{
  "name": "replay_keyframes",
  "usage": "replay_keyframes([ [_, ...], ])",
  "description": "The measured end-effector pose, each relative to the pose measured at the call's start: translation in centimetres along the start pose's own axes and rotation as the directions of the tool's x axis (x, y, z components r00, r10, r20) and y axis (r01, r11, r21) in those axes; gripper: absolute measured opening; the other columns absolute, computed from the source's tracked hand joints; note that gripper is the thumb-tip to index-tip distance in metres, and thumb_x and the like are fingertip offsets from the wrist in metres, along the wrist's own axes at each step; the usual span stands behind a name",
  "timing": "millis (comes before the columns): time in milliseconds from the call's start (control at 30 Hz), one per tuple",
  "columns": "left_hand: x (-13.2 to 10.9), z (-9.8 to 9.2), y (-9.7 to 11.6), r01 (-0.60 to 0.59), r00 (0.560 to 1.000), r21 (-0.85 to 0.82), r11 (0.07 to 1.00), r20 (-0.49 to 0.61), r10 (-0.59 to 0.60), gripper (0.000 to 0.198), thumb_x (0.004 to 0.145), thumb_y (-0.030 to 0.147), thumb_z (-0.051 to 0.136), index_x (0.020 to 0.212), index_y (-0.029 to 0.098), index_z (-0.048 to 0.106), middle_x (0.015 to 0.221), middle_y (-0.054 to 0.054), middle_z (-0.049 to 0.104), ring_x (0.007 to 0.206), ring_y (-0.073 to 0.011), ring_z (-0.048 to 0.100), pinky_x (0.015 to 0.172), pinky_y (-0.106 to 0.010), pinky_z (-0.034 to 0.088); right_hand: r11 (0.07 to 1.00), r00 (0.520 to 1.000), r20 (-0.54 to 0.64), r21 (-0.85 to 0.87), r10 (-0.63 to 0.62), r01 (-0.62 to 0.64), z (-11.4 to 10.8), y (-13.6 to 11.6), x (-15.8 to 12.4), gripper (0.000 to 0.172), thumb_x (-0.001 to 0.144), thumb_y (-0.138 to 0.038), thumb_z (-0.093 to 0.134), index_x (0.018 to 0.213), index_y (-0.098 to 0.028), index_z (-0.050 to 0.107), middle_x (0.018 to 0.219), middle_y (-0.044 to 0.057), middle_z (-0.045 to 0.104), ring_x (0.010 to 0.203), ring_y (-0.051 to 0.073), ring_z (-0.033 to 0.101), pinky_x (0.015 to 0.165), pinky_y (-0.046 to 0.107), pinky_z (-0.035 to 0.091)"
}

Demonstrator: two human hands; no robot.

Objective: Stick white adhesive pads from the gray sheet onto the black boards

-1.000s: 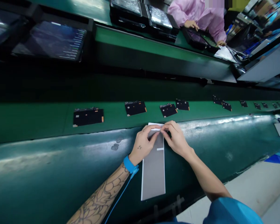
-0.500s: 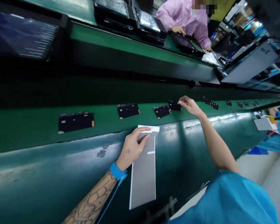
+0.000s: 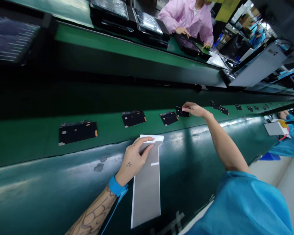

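My left hand (image 3: 135, 159) pinches the curled white top end of a long grey sheet with white edges (image 3: 147, 192), which looks like a label sheet. The sheet lies on the dark green bench, and a blue strap circles my left wrist. Farther ahead, my right hand (image 3: 191, 109) reaches over a flat black part (image 3: 180, 112) on the green belt. Its fingertips are pressed together at the part's upper right; anything between them is too small to make out. Just left of it lies another black part (image 3: 169, 118) with small orange and silver patches.
More black parts, one (image 3: 134, 118) mid-left and one (image 3: 78, 132) farther left, lie along the green belt (image 3: 39, 130). Others continue to the right. Across the line, a person in a pink smock (image 3: 186, 16) handles a dark tray. A white box (image 3: 275, 128) stands at right.
My right hand has moved slightly left and flatter over the black part. My left hand keeps its pinch on the sheet, and the view has shifted a little.
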State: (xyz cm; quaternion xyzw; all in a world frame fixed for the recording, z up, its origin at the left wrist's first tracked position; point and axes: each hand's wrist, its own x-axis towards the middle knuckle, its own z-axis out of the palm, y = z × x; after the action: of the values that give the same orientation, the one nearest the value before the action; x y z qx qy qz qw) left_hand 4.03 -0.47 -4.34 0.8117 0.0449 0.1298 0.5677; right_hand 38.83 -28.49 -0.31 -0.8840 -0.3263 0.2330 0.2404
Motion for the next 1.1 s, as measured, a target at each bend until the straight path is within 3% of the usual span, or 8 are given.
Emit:
replay_keyframes([
  [167,0.0,0.0,0.0,0.009,1.0,0.003,1.0,0.003,-0.009,0.02,0.103,0.029,0.065,0.121,0.027,0.073,0.122,-0.004,0.079,0.107,-0.0262,0.077,0.098,-0.04,0.061,1.0,0.999,-0.03,-0.012,0.022,-0.022,0.4,-0.1,-0.1,0.021,0.098,-0.04,0.066,0.103,-0.019,0.071,0.096,0.007,0.068,0.073,0.02,0.059,0.062,0.031,0.049],
  [400,0.0,-0.2,0.0,-0.001,1.0,0.011,1.0,-0.004,0.001,0.02,0.103,0.028,0.066,0.121,0.027,0.073,0.122,-0.004,0.08,0.111,-0.0267,0.076,0.099,-0.039,0.06,0.998,0.98,-0.196,-0.046,0.029,-0.039,0.9,-0.8,-0.5,0.019,0.09,-0.034,0.075,0.097,-0.019,0.067,0.089,0.005,0.065,0.076,0.021,0.057,0.071,0.034,0.047],
  [533,0.2,-0.3,0.5,0.024,0.999,-0.034,0.999,-0.024,-0.024,0.019,0.102,0.03,0.067,0.119,0.026,0.073,0.12,-0.004,0.08,0.11,-0.0265,0.077,0.095,-0.037,0.061,0.995,0.874,-0.479,-0.001,-0.088,0.1,4.6,-5.6,-3.6,0.017,0.1,-0.037,0.069,0.1,-0.02,0.066,0.095,0.007,0.068,0.083,0.022,0.062,0.074,0.036,0.051],
  [633,0.4,-0.5,0.9,0.066,0.998,-0.077,0.995,-0.019,-0.068,0.02,0.101,0.031,0.07,0.12,0.025,0.074,0.118,-0.004,0.08,0.105,-0.0255,0.077,0.089,-0.035,0.062,0.946,0.868,-0.429,0.08,-0.251,0.313,9.8,-11.5,-7.3,0.017,0.107,-0.039,0.064,0.112,-0.024,0.07,0.112,0.009,0.07,0.101,0.025,0.068,0.079,0.038,0.057],
  [700,0.4,-0.6,1.2,0.071,0.997,-0.107,0.992,-0.026,-0.074,0.021,0.101,0.031,0.07,0.12,0.025,0.074,0.118,-0.004,0.08,0.108,-0.0252,0.077,0.093,-0.035,0.061,0.916,0.86,-0.398,0.102,-0.319,0.387,13.0,-15.0,-9.4,0.016,0.108,-0.034,0.066,0.121,-0.027,0.072,0.124,0.01,0.069,0.116,0.026,0.068,0.095,0.043,0.06],
  [800,0.5,-0.7,1.5,0.045,0.999,-0.164,0.986,-0.017,-0.048,0.022,0.103,0.03,0.067,0.123,0.025,0.073,0.123,-0.005,0.079,0.119,-0.0253,0.074,0.105,-0.038,0.059,0.882,0.833,-0.417,0.134,-0.364,0.452,16.0,-17.8,-10.6,0.018,0.109,-0.027,0.065,0.125,-0.03,0.074,0.123,0.008,0.069,0.114,0.024,0.07,0.1,0.045,0.061],
  [900,0.4,-0.5,1.5,0.042,0.999,-0.192,0.981,-0.006,-0.044,0.023,0.102,0.03,0.069,0.124,0.024,0.074,0.123,-0.006,0.079,0.119,-0.0256,0.074,0.106,-0.039,0.059,0.881,0.815,-0.462,0.132,-0.351,0.455,16.8,-18.3,-10.5,0.017,0.109,-0.025,0.065,0.121,-0.03,0.076,0.116,0.007,0.072,0.107,0.023,0.072,0.094,0.043,0.064],
  [1100,0.5,-0.4,1.4,0.06,0.996,-0.207,0.977,-0.053,-0.072,0.018,0.1,0.031,0.074,0.115,0.023,0.076,0.115,-0.005,0.08,0.108,-0.0241,0.076,0.099,-0.037,0.061,0.876,0.783,-0.499,0.09,-0.372,0.473,15.8,-17.9,-11.4,0.021,0.105,-0.018,0.071,0.123,-0.028,0.075,0.115,0.006,0.076,0.106,0.023,0.075,0.092,0.042,0.065],
])
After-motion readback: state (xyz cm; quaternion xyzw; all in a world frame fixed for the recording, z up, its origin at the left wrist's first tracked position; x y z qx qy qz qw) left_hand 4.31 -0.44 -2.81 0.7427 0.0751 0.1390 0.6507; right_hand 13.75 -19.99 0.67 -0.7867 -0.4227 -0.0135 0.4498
